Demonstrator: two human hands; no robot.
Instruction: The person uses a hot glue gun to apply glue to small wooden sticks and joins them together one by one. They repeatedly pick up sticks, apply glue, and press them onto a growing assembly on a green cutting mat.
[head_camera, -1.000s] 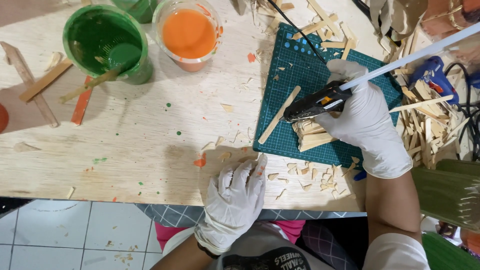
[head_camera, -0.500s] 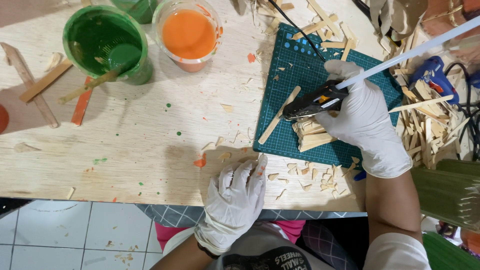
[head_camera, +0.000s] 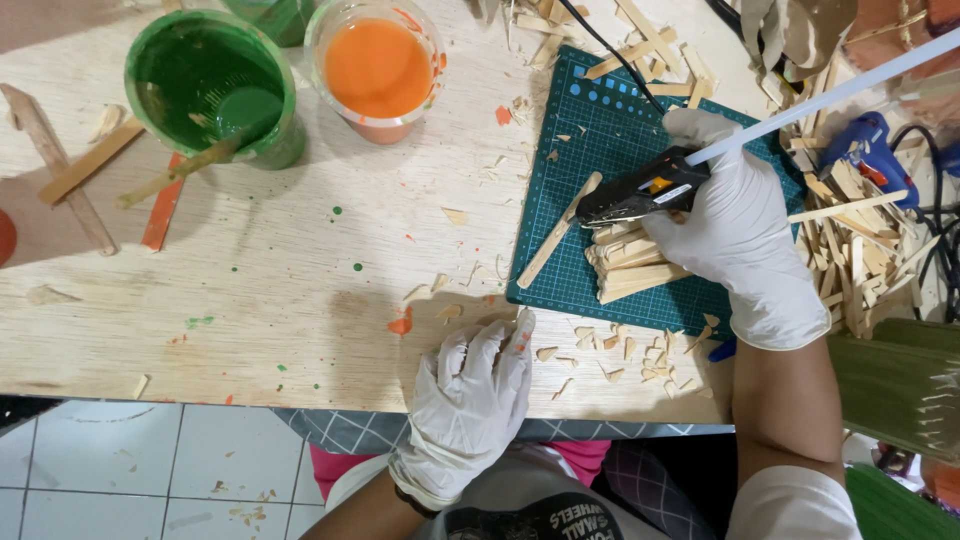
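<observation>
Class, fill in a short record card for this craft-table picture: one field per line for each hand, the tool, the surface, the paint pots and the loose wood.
Left hand: gloved left hand flat on the wooden table, holding nothing
Right hand: gloved right hand gripping the glue gun
Tool: nozzle points at a wooden stick
Surface: green cutting mat
Paint pots: green pot, orange pot
Loose wood: stick stack on the mat, stick pile at right

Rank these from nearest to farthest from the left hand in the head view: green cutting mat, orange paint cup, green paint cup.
From the left hand:
1. green cutting mat, just up and right.
2. orange paint cup, farther up.
3. green paint cup, far upper left.
</observation>
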